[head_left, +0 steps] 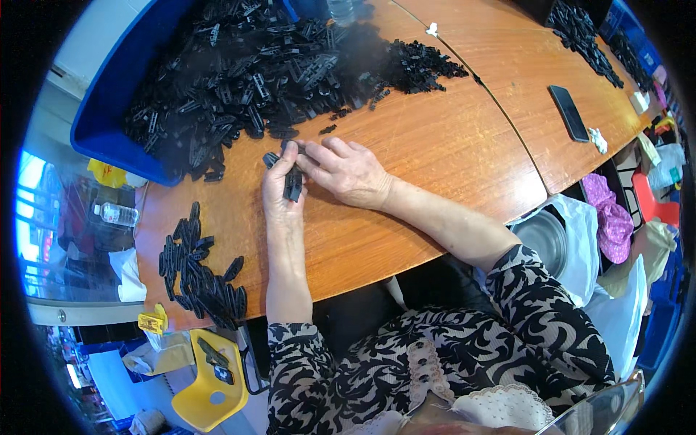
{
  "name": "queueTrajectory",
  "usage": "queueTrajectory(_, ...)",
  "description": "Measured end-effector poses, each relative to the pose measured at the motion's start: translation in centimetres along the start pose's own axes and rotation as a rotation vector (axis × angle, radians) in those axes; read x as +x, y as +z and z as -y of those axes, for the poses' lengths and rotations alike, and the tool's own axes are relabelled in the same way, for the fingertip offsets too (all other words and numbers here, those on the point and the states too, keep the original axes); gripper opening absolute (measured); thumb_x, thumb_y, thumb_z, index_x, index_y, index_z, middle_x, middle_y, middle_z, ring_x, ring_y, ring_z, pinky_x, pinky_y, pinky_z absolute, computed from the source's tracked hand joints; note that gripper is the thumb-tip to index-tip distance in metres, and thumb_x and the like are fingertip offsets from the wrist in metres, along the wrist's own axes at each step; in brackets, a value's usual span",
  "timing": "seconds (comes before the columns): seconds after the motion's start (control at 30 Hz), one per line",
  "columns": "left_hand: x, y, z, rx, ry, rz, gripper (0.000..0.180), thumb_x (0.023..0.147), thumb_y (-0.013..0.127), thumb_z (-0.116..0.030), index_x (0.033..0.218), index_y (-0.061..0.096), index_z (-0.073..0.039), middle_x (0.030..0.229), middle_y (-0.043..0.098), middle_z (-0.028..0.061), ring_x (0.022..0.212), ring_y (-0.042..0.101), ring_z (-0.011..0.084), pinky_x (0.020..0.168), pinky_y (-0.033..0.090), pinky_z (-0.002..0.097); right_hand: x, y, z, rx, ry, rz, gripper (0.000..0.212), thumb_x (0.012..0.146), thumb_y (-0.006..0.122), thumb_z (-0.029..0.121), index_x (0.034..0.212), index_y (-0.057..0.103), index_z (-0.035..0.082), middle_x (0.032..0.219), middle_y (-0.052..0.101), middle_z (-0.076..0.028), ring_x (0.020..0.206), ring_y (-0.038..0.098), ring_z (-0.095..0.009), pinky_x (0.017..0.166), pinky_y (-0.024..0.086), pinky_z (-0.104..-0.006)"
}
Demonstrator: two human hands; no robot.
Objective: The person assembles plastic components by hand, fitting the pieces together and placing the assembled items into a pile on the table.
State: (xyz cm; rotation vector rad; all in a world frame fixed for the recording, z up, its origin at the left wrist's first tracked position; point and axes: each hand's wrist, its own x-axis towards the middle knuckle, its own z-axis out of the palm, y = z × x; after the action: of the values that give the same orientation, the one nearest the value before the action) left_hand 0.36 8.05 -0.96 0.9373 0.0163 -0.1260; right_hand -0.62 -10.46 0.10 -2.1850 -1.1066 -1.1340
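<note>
At the middle of the curved orange wooden table, the left hand has its grip closed on a small black plastic clip while the right hand pinches its top end, seemingly mid-assembly, so pressing the parts squarely together looks due, with the loose heap of black plastic parts at eleven o'clock.

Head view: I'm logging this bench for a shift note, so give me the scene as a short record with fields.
left hand: left hand holds a black plastic part upright on the table
right hand: right hand rests beside it, fingertips touching the same part
surface: curved wooden table
far supply: big heap of black parts spilling from a blue bin
near pile: smaller pile of black pieces at the table's left edge
other: dark phone on the right
</note>
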Motion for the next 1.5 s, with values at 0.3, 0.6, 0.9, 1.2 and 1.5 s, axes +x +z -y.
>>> queueTrajectory(0.3,-5.4,-2.7,-7.9,1.074,0.016,-0.457,0.023,0.075,0.080,-0.018,0.085,0.068,-0.001,0.072,0.068,0.0068,0.058,0.057,0.0135,0.057,0.044,0.0291,-3.4,0.0,-9.6,-0.357,0.421,0.179,0.038,0.074,0.071,0.013,0.112,0.068,0.009,0.117,0.062,-0.007,0.105,0.057,-0.029,0.083,0.053,-0.0402)
queueTrajectory(0.6,-4.9,1.1,-5.2,1.910,0.198,-0.312,0.055,0.073,0.083,-0.029,0.121,0.069,-0.005,0.121,0.068,0.0175,0.113,0.063,0.0335,0.099,0.047,0.0416,-2.7,0.7,-8.0,-0.266,0.505,0.276,0.023,0.079,0.060,0.003,0.098,0.071,0.008,0.104,0.063,-0.010,0.103,0.058,-0.030,0.084,0.053,-0.0410)
queueTrajectory(0.9,-2.9,3.4,0.5,1.563,0.408,-0.156,0.025,0.083,0.074,-0.004,0.106,0.070,0.002,0.104,0.072,0.0107,0.093,0.068,0.0228,0.082,0.053,0.0316,-2.9,-0.1,-8.0,-0.246,0.437,0.318,0.016,0.079,0.061,0.005,0.093,0.067,0.007,0.095,0.062,-0.015,0.097,0.061,-0.034,0.074,0.055,-0.0441)
queueTrajectory(1.2,-2.9,2.9,0.3,0.774,0.189,-0.058,0.029,0.086,0.065,0.008,0.114,0.065,0.002,0.103,0.069,0.0061,0.092,0.065,0.0086,0.081,0.052,0.0208,-1.0,-0.5,-4.3,0.524,0.427,-0.076,0.017,0.082,0.069,-0.003,0.096,0.063,0.003,0.090,0.063,-0.016,0.084,0.063,-0.035,0.072,0.052,-0.0411)
queueTrajectory(1.5,-2.9,2.5,-0.1,0.364,0.174,0.107,0.032,0.085,0.067,0.008,0.116,0.063,0.002,0.110,0.069,0.0087,0.101,0.066,0.0137,0.089,0.053,0.0257,-0.9,-0.9,-0.9,0.464,0.130,-0.165,0.023,0.075,0.073,-0.003,0.094,0.060,0.002,0.092,0.062,-0.013,0.082,0.064,-0.032,0.068,0.054,-0.0408)
